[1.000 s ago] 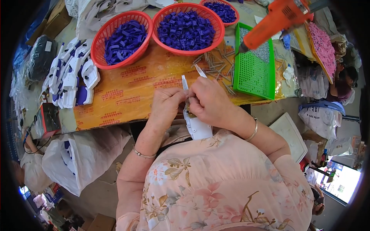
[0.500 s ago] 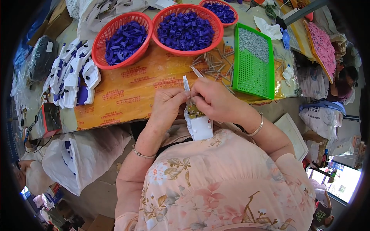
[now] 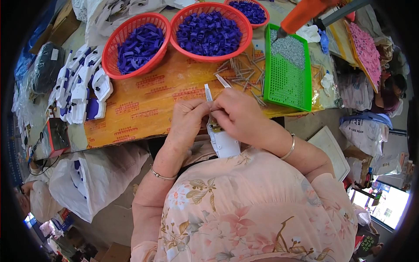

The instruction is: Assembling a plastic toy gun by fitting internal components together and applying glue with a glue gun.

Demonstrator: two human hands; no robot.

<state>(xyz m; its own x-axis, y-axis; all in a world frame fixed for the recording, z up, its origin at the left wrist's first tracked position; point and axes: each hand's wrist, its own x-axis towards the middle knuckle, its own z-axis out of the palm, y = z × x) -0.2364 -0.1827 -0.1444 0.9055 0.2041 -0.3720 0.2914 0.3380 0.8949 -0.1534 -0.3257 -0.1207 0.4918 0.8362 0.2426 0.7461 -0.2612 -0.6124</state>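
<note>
Close to my body, at the table's front edge, is a white plastic housing (image 3: 225, 145) with a yellowish inner part (image 3: 214, 126) showing at its middle. My left hand (image 3: 190, 115) is closed on the housing's narrow upper stretch. From the other side, my right hand (image 3: 238, 110) is closed on it too, fingertips pressed together beside the left ones and hiding what lies between them. A slim white strip (image 3: 207, 92) sticks up past my left fingers. Another white strip (image 3: 222, 81) shows beyond my right hand; whether it is joined to the housing I cannot tell.
Red baskets (image 3: 109, 65) of purple plastic pieces line the far side. Loose screws (image 3: 244, 72) lie beside a green tray (image 3: 307, 98) of small metal parts. An orange powered screwdriver (image 3: 305, 17) hangs over the tray. White-and-purple housings (image 3: 80, 98) are stacked at left.
The orange screwdriver has come into view over the green tray's far end. Both hands keep hold of the housing, my right fingers slightly shifted and covering more of its inner part.
</note>
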